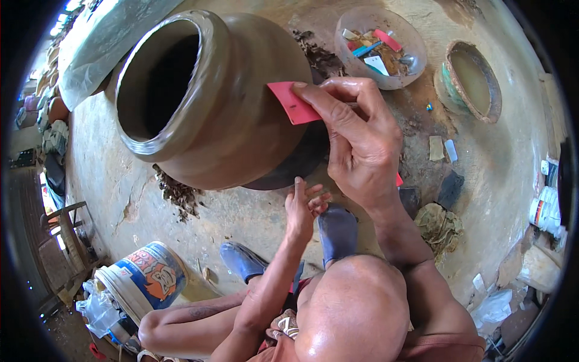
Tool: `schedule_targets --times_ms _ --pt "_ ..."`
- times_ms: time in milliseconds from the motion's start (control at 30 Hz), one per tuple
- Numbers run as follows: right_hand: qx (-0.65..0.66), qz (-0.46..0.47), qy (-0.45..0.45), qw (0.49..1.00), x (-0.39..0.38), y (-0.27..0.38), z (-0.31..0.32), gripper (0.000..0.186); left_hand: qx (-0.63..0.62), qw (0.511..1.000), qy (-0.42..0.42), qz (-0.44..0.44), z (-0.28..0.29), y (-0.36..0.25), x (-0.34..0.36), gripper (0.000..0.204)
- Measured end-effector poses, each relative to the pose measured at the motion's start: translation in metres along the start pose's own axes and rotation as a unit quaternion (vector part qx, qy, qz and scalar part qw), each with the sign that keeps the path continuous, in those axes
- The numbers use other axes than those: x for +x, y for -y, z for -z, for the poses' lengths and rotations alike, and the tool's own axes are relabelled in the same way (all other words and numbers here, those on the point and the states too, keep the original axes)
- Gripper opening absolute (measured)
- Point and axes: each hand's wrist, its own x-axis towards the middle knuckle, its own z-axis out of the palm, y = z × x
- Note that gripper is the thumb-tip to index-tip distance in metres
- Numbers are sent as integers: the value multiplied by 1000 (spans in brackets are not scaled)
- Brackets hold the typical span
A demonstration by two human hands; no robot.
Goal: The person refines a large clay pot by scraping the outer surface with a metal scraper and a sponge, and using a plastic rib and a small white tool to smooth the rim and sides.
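My right hand (360, 136) pinches a red flexible rectangular card (289, 102) at the right shoulder of a large brown clay pot (238, 120) with a wide, wet-looking rim; whether the card touches the pot is hard to tell. The pot rests tilted on a dark base (289, 173), its mouth toward the left. Below it my left hand (304, 208) is open, palm turned up, fingers slightly curled and apart, holding nothing. Clay scraps (181, 193) lie under the pot's left side.
A plastic bowl of small tools (344, 51), a pot of murky liquid (446, 84) and small pads (450, 190) lie rightward. A bucket (139, 283) stands lower left; plastic sheeting (102, 42) lies upper left. A head (353, 308), legs and blue boots (335, 229) fill the lower middle.
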Motion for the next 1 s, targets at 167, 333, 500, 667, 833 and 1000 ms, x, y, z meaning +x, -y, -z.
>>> schedule_targets --times_ms 167,333,500,667,833,1000 --pt "-24 -1 19 1000 1 3 0 52 -87 982 -74 -150 79 -87 40 80" --pt "2 12 -3 1000 6 12 -10 56 -15 921 -160 -356 132 -80 98 67" --pt "-31 5 33 999 -1 3 0 48 -54 998 41 -12 27 4 24 75" --pt "-31 7 18 999 3 -1 0 58 -204 972 -36 -111 45 -72 30 71" --pt "1 15 9 1000 10 10 -9 58 -39 947 -16 -320 127 -100 78 65" --pt "1 2 15 1000 8 11 -4 57 -54 998 33 -26 45 -8 29 67"
